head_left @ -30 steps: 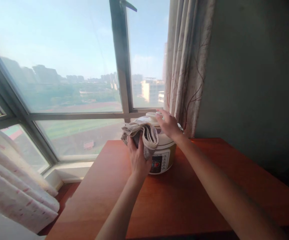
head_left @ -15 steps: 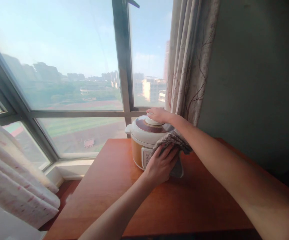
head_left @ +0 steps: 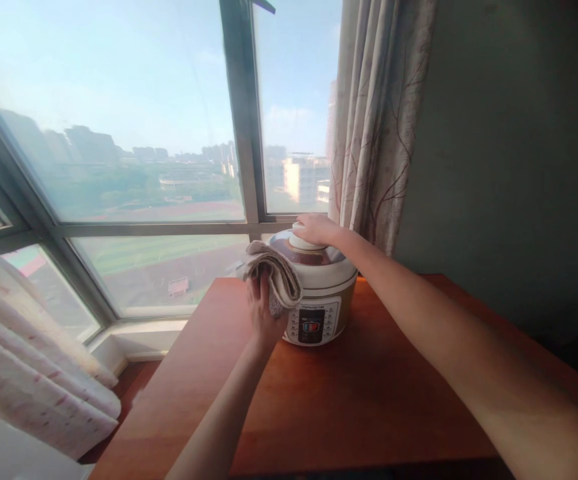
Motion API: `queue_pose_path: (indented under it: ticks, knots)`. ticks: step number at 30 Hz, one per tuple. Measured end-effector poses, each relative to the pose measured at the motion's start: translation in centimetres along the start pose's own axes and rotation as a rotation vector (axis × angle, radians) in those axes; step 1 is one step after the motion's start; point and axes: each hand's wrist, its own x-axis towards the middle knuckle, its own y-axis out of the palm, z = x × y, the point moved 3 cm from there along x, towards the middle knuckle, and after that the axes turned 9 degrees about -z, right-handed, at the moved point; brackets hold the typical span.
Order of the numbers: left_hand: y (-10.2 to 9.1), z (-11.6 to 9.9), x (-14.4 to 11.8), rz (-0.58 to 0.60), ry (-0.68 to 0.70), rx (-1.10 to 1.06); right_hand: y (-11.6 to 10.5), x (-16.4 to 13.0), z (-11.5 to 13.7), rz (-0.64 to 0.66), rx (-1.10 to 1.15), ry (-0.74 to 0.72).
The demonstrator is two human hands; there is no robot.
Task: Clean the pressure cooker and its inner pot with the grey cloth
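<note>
A white and gold electric pressure cooker [head_left: 319,287] with a brown-topped lid stands upright on the reddish-brown wooden table [head_left: 349,413]. On its front shows a control panel [head_left: 311,325] with a dark display and small buttons. My left hand [head_left: 265,310] is closed on a folded grey-beige cloth [head_left: 281,273], held against the cooker's left side, which it partly hides. On top of the cooker, my right hand [head_left: 316,229] grips the white lid handle [head_left: 305,243]; part of the handle is hidden under the palm.
Large windows [head_left: 153,230] with grey frames stand behind the table. A patterned curtain [head_left: 373,127] hangs behind the cooker at the right, and another curtain [head_left: 33,373] hangs at the left. A dark wall [head_left: 499,167] rises at the right.
My left hand has carried the cloth from the cooker's right front across to its left side, uncovering the control panel. The cooker's front panel now faces more toward me. My right hand stays on the lid handle.
</note>
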Motion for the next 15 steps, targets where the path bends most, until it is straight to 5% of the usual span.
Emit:
queue_pose_path:
  ticks: [5,10,15]
  knots:
    - [1.1,2.5,7.7,-0.079,-0.183,-0.056,1.0,0.0,0.4,-0.039,-0.044,0.095]
    - [2.4,6.1,13.3,0.243,-0.600,0.077,1.3,-0.3,0.2,-0.060,-0.063,0.111]
    - [3.0,8.1,15.1,0.416,-0.853,0.061,1.4,-0.6,0.1,-0.076,-0.074,0.117]
